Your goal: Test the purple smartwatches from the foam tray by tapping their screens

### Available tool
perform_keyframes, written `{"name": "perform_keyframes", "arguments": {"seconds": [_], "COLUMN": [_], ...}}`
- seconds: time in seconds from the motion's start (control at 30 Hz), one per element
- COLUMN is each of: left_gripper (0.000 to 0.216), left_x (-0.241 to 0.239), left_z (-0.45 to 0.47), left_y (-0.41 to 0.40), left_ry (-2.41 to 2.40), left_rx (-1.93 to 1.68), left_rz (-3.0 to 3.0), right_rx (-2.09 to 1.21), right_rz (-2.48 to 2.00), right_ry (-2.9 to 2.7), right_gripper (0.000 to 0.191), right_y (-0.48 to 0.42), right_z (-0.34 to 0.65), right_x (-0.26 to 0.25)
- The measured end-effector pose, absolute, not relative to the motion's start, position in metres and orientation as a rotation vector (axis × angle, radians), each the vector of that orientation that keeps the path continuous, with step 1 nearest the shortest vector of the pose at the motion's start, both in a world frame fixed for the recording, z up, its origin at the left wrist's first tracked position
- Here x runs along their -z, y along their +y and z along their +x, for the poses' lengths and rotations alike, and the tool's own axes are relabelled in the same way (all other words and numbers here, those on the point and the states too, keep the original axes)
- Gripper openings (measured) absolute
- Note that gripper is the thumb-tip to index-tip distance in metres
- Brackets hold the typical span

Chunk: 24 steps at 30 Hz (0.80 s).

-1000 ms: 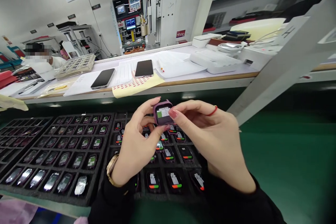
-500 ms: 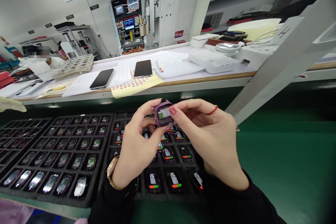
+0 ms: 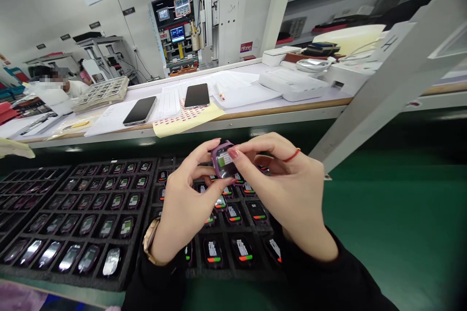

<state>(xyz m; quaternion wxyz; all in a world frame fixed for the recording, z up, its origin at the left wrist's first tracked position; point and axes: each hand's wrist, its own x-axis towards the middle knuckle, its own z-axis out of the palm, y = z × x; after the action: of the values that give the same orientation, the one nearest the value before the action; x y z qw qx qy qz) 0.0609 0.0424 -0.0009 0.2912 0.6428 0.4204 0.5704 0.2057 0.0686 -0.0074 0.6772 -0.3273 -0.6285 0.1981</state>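
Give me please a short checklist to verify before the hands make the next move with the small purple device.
1. Device held by both hands: ok. The left hand and right hand pinch the purple device between them.
2. Screen lit: ok, it shows a green and white display.
3. Screen free of fingers: not ok, a right fingertip lies on its top edge.
4. Device lifted above the black tray: ok.
5. Free slot in the tray: cannot tell, the hands hide part of it.
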Motion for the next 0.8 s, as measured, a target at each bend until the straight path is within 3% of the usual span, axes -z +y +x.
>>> {"name": "perform_keyframes", "arguments": {"seconds": [0.17, 0.3, 0.47, 0.67, 0.8], "left_gripper": [0.058, 0.059, 0.062, 0.063, 0.064], "left_x": [-0.003, -0.002, 0.0, 0.001, 0.002], "left_z": [0.055, 0.053, 0.05, 0.043, 0.041], "left_y": [0.041, 0.04, 0.041, 0.042, 0.042], "left_ry": [1.154, 1.181, 1.22, 1.213, 1.193], "left_rx": [-1.527, -1.514, -1.501, -1.493, -1.5], "left_rz": [1.794, 1.923, 1.993, 2.038, 2.054], "right_rx": [-0.395, -0.834, -1.259, -1.497, -1.506], "right_rz": [-0.767, -0.758, -0.566, -0.452, -0.401], "right_ry": [-1.419, -1.498, -1.531, -1.626, -1.629], "right_gripper": [0.011, 0.033, 0.025, 0.046, 0.044], "right_y": [0.071, 0.069, 0.068, 0.071, 0.072], "right_z": [0.211, 0.216, 0.222, 0.235, 0.237], "right_x": [0.007, 0.001, -0.003, -0.005, -0.006]}}
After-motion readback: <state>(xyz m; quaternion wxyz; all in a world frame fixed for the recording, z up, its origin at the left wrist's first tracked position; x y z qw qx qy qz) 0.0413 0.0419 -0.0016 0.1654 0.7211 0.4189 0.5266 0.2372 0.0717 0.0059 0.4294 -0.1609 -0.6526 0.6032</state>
